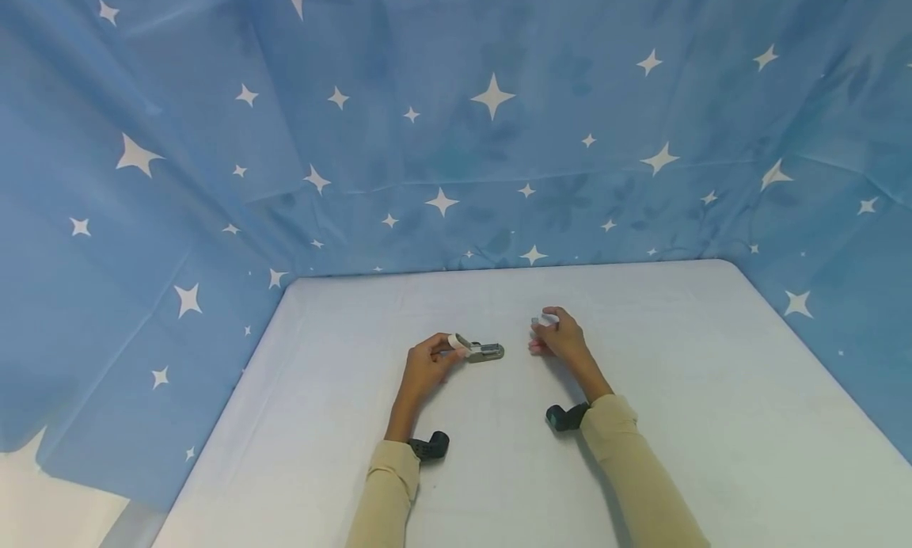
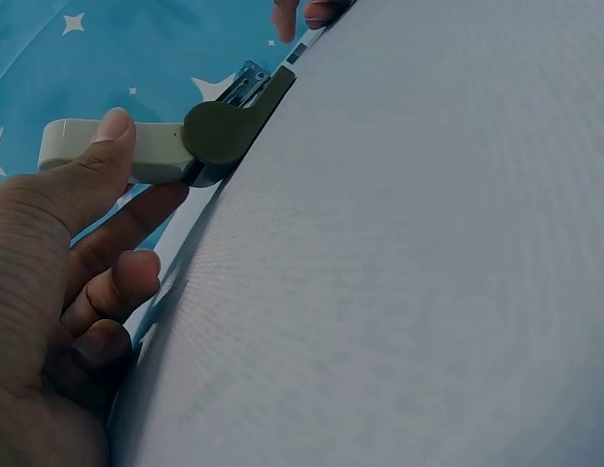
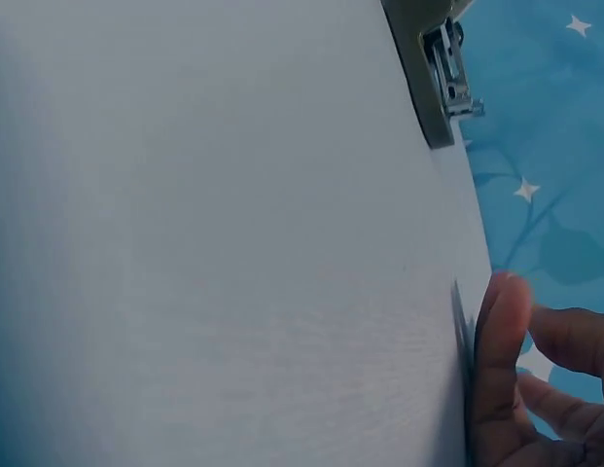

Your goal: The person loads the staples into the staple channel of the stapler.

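Note:
A stapler (image 1: 487, 353) stands opened on the table, with a pale top arm, an olive base (image 2: 220, 132) and a bare metal staple channel (image 3: 451, 73). My left hand (image 1: 427, 363) pinches the pale top arm (image 2: 156, 151) between thumb and fingers, holding it tilted up and back from the base. Right of the stapler, my right hand (image 1: 563, 338) hovers low with bent fingers. A small grey piece (image 1: 534, 321) shows at its fingertips, too small to identify. The right wrist view shows thumb and fingers (image 3: 501, 331) close together; whether they grip the piece is unclear.
A white cloth covers the table (image 1: 335, 405). Behind and beside it hangs a blue curtain (image 1: 456, 136) with white stars. Black wrist cameras (image 1: 431, 447) are strapped on both wrists.

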The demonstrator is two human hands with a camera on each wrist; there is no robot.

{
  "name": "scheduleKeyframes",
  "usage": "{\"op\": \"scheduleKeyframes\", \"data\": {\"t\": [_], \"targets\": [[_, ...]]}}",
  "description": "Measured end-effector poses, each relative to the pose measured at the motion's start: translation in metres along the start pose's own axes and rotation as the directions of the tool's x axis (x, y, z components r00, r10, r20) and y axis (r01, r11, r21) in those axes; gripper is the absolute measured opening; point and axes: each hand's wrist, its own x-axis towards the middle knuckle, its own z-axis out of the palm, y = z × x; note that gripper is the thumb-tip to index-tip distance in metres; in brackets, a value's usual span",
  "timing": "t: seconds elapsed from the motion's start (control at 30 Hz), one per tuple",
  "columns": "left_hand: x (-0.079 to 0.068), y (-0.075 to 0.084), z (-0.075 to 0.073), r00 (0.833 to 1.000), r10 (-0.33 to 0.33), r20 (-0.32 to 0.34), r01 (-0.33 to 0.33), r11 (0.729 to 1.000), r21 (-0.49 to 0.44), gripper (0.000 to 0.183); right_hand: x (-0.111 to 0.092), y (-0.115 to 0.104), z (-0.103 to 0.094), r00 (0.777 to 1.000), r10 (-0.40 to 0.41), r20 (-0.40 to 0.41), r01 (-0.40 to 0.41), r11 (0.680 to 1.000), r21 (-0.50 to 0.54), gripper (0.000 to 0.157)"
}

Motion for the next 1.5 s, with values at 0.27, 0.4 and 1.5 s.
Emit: {"op": "scheduleKeyframes", "data": {"t": [0.27, 0.4, 1.5], "targets": [[-0.002, 0.004, 0.002, 1.0, -0.003, -0.003, 0.003, 1.0, -0.012, 0.025, 0.012, 0.005, -0.004, 0.998, -0.066, -0.002, 0.065, 0.991, -0.118, 0.037], [0.0, -0.001, 0.001, 1.0, 0.0, 0.016, 0.0, 1.0, 0.007, 0.026, 0.013, 0.005, -0.003, 0.998, -0.064, -0.012, 0.062, 0.991, -0.121, 0.031], [0.002, -0.001, 0.0, 1.0, 0.002, 0.015, -0.002, 0.999, 0.034, 0.029, -0.007, -0.011, 0.017, 0.886, -0.366, 0.286, 0.367, 0.929, 0.054, 0.018]]}}
